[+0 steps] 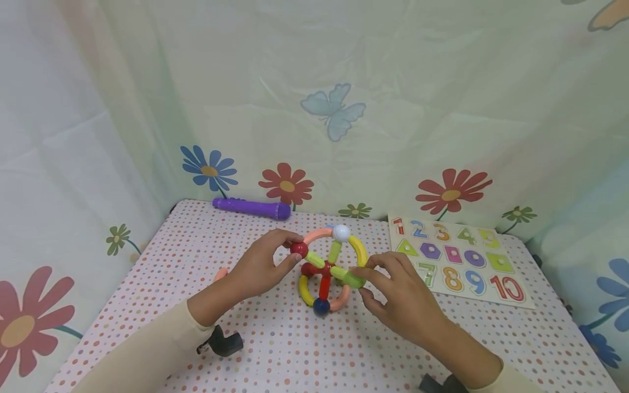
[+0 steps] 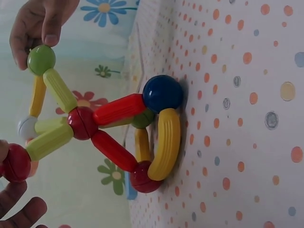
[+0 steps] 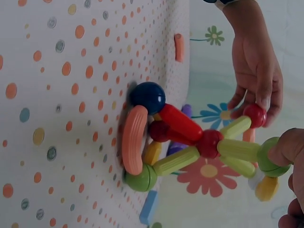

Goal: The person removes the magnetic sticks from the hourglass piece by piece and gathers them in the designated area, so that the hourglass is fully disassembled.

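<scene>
A person's hands flank a toy of coloured sticks and balls [image 1: 325, 284] at the centre of the frame, its base ring appearing to rest on a dotted tablecloth [image 1: 295, 355]; the left hand [image 1: 265, 266], coming in from the lower left, pinches a red ball [image 1: 299, 249] between thumb and fingers; the right hand [image 1: 405, 297], from the lower right, grips a green ball [image 1: 355, 280] the same way. The two held balls sit on opposite sides of the upper ring, the red one slightly higher in the frame, each joined by a straight lime stick to the centre ball [image 3: 209, 143]; the line between them slopes gently down to the right, and along its near side no curved stick shows, while a pink curve and a yellow curve meet at the white ball [image 1: 341, 233] on the far side. That open side seems the relation that counts, with both hands about equally near it; the toy's long axis, from base ring to upper ring, looks roughly upright. A loose pink stick [image 1: 220, 274], partly hidden by the left wrist, lies well apart from the right hand.
</scene>
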Tool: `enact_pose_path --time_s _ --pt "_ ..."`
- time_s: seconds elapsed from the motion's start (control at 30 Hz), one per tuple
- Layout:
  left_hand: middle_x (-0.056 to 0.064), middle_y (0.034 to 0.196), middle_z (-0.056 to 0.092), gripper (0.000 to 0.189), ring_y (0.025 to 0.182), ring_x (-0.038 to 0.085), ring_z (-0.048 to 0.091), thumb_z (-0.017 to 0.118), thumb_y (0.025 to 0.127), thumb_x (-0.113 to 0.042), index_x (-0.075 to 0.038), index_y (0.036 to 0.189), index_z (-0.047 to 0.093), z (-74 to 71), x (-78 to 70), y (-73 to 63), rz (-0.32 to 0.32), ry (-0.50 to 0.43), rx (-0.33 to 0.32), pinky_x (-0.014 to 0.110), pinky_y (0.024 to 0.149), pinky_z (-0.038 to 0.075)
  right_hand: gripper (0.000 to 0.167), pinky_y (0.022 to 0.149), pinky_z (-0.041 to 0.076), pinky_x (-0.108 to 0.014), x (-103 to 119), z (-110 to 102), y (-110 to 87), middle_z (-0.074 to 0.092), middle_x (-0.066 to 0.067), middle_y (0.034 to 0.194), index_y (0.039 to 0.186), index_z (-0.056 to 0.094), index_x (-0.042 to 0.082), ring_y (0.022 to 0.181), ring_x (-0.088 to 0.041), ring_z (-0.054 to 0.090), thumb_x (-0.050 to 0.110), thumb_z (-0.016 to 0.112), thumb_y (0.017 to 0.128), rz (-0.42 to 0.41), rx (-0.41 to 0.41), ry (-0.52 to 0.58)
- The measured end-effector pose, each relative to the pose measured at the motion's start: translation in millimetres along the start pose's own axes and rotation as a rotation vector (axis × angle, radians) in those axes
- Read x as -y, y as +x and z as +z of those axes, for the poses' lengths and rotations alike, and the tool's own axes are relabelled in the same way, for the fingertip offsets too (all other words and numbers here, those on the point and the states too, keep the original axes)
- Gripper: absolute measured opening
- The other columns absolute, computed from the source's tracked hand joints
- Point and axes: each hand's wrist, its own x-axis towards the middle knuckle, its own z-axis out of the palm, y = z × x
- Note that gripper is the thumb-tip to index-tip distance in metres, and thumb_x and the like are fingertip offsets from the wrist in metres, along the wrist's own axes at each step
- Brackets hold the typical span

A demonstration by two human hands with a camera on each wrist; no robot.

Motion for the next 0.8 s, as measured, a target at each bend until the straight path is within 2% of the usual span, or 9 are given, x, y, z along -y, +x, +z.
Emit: enact_pose_path --time_s 0.17,0.33,0.57,0.67,0.8 --pt "0.0 0.116 0.063 0.035 0.108 0.022 0.062 0.075 0.096 -0.016 -0.01 0.128 0.062 -1.8 -1.1 -3.9 -0.019 0.02 0.0 0.04 0.093 0.053 0.053 0.076 0.052 -0.035 -5 -1 -2.0 0.063 0.004 0.1 0.124 0.071 0.016 0.097 -0.017 0.053 0.011 0.09 0.075 0.069 0.029 -0.007" --pt "-0.003 0.116 0.063 0.036 0.108 0.018 0.061 0.076 0.095 -0.02 -0.012 0.128 0.063 -1.6 -1.9 -6.9 -0.065 0.043 0.009 0.037 0.094 0.053 0.05 0.069 0.054 -0.031 -7 -2 -0.7 0.064 0.007 0.092 0.127 0.068 0.014 0.094 -0.014 0.056 0.014 0.087 0.081 0.168 0.085 -0.035" --pt "-0.006 0.115 0.063 0.038 0.108 0.013 0.06 0.077 0.094 -0.025 -0.015 0.128 0.063 0.7 -0.6 -12.1 -0.115 0.055 0.011 0.035 0.093 0.053 0.048 0.052 0.044 -0.022 -8 -2 4.3 0.067 0.002 0.098 0.132 0.066 0.015 0.087 -0.015 0.06 0.013 0.082 0.087 0.273 0.141 -0.042" --pt "-0.007 0.114 0.063 0.039 0.107 0.013 0.06 0.077 0.094 -0.026 -0.015 0.128 0.063 1.4 -0.8 -14.0 -0.126 0.048 0.011 0.035 0.093 0.052 0.047 0.051 0.043 -0.021 -10 -1 6.7 0.068 -0.001 0.101 0.134 0.065 0.014 0.085 -0.016 0.06 0.014 0.079 0.089 0.308 0.162 -0.042" --pt "-0.007 0.113 0.063 0.039 0.107 0.014 0.06 0.078 0.093 -0.025 -0.015 0.128 0.063 2.0 -2.2 -16.0 -0.133 0.041 0.015 0.035 0.092 0.052 0.048 0.052 0.048 -0.024 -14 3 8.2 0.069 -0.006 0.108 0.135 0.063 0.013 0.091 -0.022 0.064 0.015 0.078 0.09 0.326 0.158 -0.027"
